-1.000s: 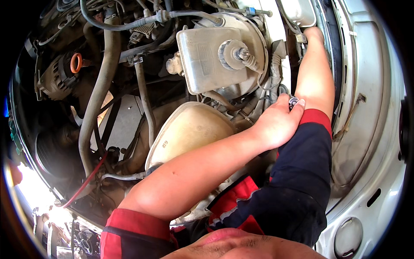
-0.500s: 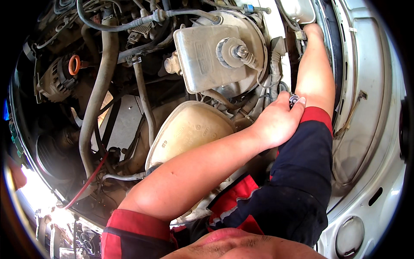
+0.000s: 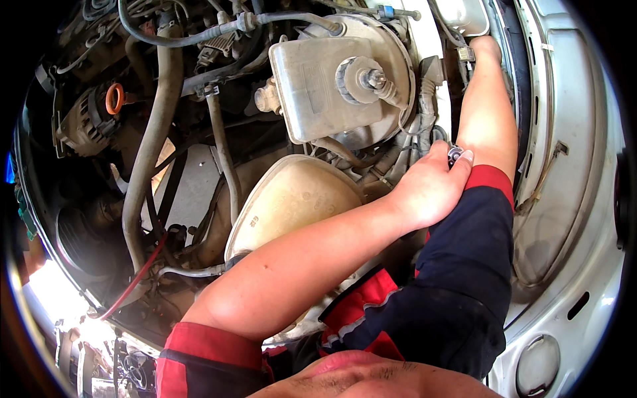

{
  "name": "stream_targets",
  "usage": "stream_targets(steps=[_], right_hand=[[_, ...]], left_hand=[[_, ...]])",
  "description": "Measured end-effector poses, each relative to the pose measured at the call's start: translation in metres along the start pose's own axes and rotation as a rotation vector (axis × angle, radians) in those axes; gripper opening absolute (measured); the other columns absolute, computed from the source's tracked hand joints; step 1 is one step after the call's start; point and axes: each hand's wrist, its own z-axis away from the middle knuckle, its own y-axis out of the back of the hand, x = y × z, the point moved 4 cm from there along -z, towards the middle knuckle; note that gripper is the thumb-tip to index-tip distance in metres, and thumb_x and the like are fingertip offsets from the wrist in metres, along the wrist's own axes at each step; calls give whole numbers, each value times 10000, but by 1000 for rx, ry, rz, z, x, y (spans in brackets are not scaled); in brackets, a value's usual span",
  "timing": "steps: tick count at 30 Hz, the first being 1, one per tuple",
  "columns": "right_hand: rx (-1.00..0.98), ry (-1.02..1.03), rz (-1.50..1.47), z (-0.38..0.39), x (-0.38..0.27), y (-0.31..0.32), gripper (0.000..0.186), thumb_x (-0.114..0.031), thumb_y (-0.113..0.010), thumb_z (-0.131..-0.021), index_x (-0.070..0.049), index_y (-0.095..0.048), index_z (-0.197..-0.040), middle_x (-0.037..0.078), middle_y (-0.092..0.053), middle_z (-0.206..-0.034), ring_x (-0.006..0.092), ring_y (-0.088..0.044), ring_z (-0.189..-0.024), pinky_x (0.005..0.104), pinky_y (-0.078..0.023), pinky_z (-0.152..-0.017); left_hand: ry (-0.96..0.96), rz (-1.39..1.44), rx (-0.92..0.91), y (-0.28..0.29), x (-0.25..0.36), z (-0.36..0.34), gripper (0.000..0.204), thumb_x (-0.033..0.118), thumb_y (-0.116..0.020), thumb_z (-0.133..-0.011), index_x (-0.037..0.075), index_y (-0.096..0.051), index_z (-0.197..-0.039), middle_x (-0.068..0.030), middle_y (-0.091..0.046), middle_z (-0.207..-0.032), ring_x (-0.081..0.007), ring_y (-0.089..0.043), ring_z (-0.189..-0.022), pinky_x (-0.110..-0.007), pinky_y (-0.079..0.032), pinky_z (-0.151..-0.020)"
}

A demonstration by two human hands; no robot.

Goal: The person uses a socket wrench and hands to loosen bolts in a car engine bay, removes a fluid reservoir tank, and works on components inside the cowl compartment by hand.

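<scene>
clearly, the left hand (image 3: pixel 432 189) grasps a round silver metal piece (image 3: pixel 455 155); the hidden right hand's grip, i can't tell.

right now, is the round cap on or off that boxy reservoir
On: the round cap sits against the boxy reservoir, with no open neck showing.

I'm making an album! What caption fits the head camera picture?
Beside dusty engine parts, the left grip holds a shiny metal piece; the right forearm reaches in, its fingers hidden.
</scene>
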Motion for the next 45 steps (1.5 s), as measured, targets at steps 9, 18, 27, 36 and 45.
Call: stream_targets(steps=[9,18,27,36,45], right_hand=[[28,52,63,-5,-3,-4,354,-224,-622,-839,-73,-714,-1146,182,-637,-1272,349,-611,-1197,424,-483,-992],[-52,43,109,-5,-6,-6,395,-261,-632,-841,-74,-699,-1183,150,-616,-1323,321,-589,-1238,409,-477,-1006],[-56,87,130,-2,-9,-2,329,-165,-603,-865,-54,-709,-1156,183,-646,-1268,353,-624,-1182,444,-506,-969],[-71,63,106,-2,-7,-3,301,-165,-602,-868,-55,-728,-1118,173,-678,-1217,339,-648,-1148,440,-515,-946],[-22,15,43,-7,-4,-4,345,-198,-607,-837,-69,-714,-1139,173,-627,-1289,341,-605,-1205,427,-487,-987]], left_hand=[[7,2,-11,0,-1,-2,581,499,-415,-1014,-57,-485,-1166,-306,-633,-1103,-411,-605,-1108,-424,-438,-956],[-4,8,5,3,0,-1,576,494,-413,-1014,-56,-484,-1170,-323,-624,-1125,-428,-593,-1124,-432,-430,-970],[-25,27,23,2,-2,-2,568,490,-414,-1014,-59,-486,-1143,-326,-629,-1089,-438,-599,-1104,-434,-437,-959],[-17,12,16,3,-1,-2,570,495,-411,-1014,-57,-477,-1142,-345,-624,-1089,-460,-599,-1094,-451,-440,-954],[-1,-6,12,2,-2,-2,575,497,-410,-1013,-60,-484,-1132,-348,-622,-1093,-460,-593,-1110,-452,-438,-962]])
